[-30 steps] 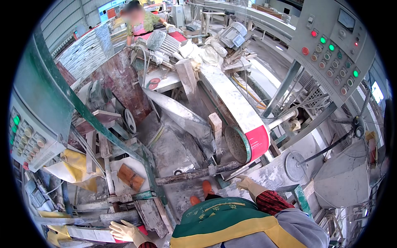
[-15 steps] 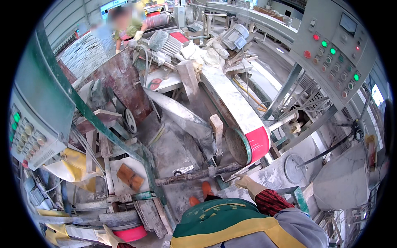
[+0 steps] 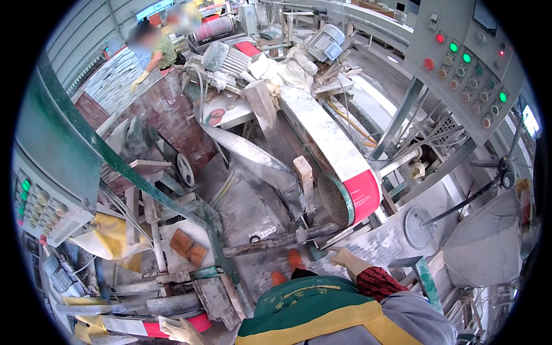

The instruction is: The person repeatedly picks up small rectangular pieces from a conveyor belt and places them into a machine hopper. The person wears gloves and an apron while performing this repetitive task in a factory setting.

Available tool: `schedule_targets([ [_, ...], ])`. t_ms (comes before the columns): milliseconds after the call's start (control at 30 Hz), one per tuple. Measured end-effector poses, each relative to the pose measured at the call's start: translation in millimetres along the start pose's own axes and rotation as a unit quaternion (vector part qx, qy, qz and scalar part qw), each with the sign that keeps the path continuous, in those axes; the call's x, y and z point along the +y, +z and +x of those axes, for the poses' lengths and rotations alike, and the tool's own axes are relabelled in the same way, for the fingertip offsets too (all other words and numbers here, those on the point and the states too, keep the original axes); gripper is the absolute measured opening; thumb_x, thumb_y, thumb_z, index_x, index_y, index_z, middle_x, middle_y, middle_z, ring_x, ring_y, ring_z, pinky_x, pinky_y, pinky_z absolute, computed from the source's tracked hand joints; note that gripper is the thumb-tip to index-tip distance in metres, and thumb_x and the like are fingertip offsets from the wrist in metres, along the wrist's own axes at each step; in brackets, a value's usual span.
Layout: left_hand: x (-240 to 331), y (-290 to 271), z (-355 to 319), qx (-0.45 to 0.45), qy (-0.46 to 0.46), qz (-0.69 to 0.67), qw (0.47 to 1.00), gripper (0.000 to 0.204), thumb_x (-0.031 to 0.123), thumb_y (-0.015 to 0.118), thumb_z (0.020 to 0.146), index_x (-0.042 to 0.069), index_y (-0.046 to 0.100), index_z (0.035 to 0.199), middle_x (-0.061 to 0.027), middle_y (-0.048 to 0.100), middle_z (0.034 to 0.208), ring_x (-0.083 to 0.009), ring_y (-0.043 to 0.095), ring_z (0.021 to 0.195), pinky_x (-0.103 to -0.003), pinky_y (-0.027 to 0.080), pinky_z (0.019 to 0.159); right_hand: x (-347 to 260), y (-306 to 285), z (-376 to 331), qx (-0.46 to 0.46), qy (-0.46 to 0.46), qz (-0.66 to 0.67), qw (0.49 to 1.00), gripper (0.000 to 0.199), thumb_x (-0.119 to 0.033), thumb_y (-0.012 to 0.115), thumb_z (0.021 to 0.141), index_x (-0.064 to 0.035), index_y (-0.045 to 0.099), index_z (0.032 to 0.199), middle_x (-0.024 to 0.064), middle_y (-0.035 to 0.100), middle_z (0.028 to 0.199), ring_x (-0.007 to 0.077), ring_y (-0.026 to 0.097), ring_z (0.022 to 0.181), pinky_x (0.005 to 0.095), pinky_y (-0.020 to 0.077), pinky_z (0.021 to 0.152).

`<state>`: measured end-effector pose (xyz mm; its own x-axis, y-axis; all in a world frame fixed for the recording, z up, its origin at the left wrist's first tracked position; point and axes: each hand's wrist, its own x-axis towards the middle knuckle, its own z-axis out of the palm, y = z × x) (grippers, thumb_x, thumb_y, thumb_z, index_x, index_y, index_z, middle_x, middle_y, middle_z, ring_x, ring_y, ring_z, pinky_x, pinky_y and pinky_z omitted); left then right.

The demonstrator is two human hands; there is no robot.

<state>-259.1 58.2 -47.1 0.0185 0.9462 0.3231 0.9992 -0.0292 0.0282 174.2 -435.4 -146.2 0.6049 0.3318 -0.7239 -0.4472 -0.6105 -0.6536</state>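
Dust-grey machine bed (image 3: 368, 244), both gloved hands down.
My right hand (image 3: 345, 257) lay flat, fingers released, on its edge; my left hand (image 3: 181, 330) grasped the red-banded roller (image 3: 167, 326).

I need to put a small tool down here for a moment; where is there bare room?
The dusty sloped slab between the green frame bar and the red-edged belt guard is bare. So is the grey ledge by the right hand. Around the left hand it is crowded with bars and rollers.
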Motion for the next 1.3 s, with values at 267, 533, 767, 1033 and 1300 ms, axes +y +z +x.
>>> schedule_targets([
  [267,203.2,-94.9,-74.4,-0.271,0.151,-0.572,0.759,0.071,-0.004,0.068,0.063,0.000,0.042,0.129,-0.0153,0.043,0.133,-0.0246,0.038,0.126,-0.035,0.025,0.108,-121.8,73.9,9.3,-0.172,-0.159,0.121,0.965,0.050,-0.017,0.056,0.089,-0.0090,0.039,0.136,0.0134,0.064,0.090,0.0138,0.060,0.069,0.0284,0.0513,0.061],
  [533,351.5,-165.0,-109.6,-0.210,0.553,-0.506,0.627,0.067,0.008,0.071,0.065,0.001,0.046,0.126,-0.0268,0.040,0.133,-0.0431,0.039,0.124,-0.041,0.034,0.103,-262.2,119.9,-108.1,-0.174,-0.221,0.256,0.925,0.050,-0.010,0.059,0.088,-0.0096,0.041,0.134,0.0069,0.058,0.116,0.0150,0.055,0.103,0.0295,0.0451,0.088],
  [767,310.3,-174.0,-85.0,-0.296,0.621,-0.408,0.600,0.062,0.010,0.072,0.067,0.002,0.048,0.124,-0.0219,0.045,0.131,-0.0369,0.044,0.121,-0.038,0.037,0.100,-250.8,49.8,-66.4,0.155,-0.323,0.405,0.841,0.054,0.003,0.056,0.082,-0.0040,0.039,0.132,0.0079,0.056,0.119,0.0189,0.055,0.107,0.0336,0.0436,0.094],
  [1033,77.8,-66.5,76.9,-0.121,0.194,-0.189,0.955,0.062,0.016,0.068,0.074,0.004,0.042,0.130,-0.0228,0.045,0.128,-0.0364,0.042,0.120,-0.043,0.034,0.101,-192.8,-109.3,-41.7,0.379,-0.200,0.352,0.832,0.079,0.007,0.057,0.075,-0.0189,0.025,0.142,0.0115,0.058,0.102,0.0205,0.061,0.075,0.0350,0.0573,0.067],
  [1300,-26.3,9.2,63.7,-0.099,-0.017,0.106,0.989,0.066,0.054,0.043,0.088,0.012,0.032,0.138,-0.0209,0.032,0.138,-0.0383,0.031,0.127,-0.046,0.028,0.104,-159.5,-145.4,-0.2,0.417,-0.211,0.354,0.810,0.075,0.000,0.062,0.071,-0.0142,0.031,0.139,0.0135,0.061,0.090,0.0199,0.060,0.063,0.0317,0.0515,0.050],
])
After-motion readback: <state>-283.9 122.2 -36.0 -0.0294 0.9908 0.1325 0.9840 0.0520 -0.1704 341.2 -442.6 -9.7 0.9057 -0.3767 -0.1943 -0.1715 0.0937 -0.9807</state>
